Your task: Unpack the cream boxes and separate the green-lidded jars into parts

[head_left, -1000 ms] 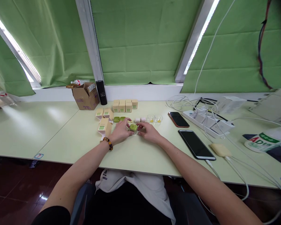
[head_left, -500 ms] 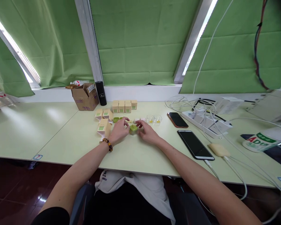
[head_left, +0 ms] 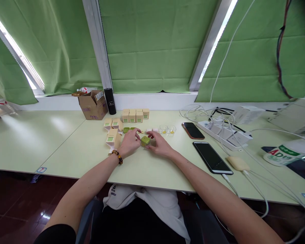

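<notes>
A small clear jar with a green lid [head_left: 145,141] sits on the table between my hands. My right hand [head_left: 159,143] grips it from the right, thumb low and fingers near the lid. On the other side, the bent fingers of my left hand [head_left: 130,140] meet the jar's left edge. Behind my left hand stand more green lids [head_left: 126,129], partly covered. A row of clear cups [head_left: 167,129] with small yellow pieces in them lies beyond my right hand. Opened cream cartons [head_left: 113,138] stand left of my left hand.
Closed cream cartons [head_left: 132,116] are grouped at the back. A cardboard box [head_left: 93,106] and black cylinder [head_left: 110,101] stand behind on the left. Two phones, one large [head_left: 212,157] and one smaller [head_left: 192,130], lie on the right beside a power strip [head_left: 220,134] with tangled cables.
The green lid now lies flatter on the jar, and the small pale piece that showed on top is gone from view. My right fingers have closed in on the jar.
</notes>
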Demonstrator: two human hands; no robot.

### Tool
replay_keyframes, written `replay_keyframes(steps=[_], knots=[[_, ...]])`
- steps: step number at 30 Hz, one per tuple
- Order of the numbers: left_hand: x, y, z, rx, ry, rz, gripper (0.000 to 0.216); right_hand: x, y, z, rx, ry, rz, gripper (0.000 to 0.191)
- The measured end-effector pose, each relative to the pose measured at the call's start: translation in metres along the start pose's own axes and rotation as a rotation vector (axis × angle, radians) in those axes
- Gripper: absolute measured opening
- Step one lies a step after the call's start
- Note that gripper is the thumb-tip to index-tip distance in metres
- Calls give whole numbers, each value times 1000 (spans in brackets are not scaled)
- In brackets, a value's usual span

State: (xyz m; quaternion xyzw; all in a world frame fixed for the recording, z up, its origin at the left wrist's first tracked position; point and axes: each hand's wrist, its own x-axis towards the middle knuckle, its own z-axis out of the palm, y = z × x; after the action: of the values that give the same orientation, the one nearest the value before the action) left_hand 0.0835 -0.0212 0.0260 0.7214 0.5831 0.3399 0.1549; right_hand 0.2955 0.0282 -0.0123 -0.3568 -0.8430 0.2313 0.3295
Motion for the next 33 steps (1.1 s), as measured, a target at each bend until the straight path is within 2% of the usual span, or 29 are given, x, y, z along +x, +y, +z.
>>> replay_keyframes(steps=[5, 7, 11, 15, 22, 28, 31, 33], knots=[[-2, 0, 1, -73, -68, 27, 70, -1, -7, 0, -40, 23, -45, 57], [-1, -1, 4, -94, -52, 66, 64, -1, -10, 2, -77, 34, -61, 54], [3, -4, 9, -92, -9, 147, 32, 0, -10, 6, -116, 38, -60, 51], [4, -2, 9, -52, 32, 129, 15, 1, -4, 9, -29, 43, 4, 48], [2, 2, 7, -56, 89, 128, 10, 0, -3, 9, 162, -1, 57, 56], [4, -3, 12, -70, 194, 198, 13, -1, -9, 7, 200, -33, 61, 50], [6, -3, 11, -158, 279, 195, 11, -1, -8, 7, 192, -20, 56, 54], [8, -3, 10, -272, 341, 143, 11, 1, -5, 7, 182, -2, 47, 55]])
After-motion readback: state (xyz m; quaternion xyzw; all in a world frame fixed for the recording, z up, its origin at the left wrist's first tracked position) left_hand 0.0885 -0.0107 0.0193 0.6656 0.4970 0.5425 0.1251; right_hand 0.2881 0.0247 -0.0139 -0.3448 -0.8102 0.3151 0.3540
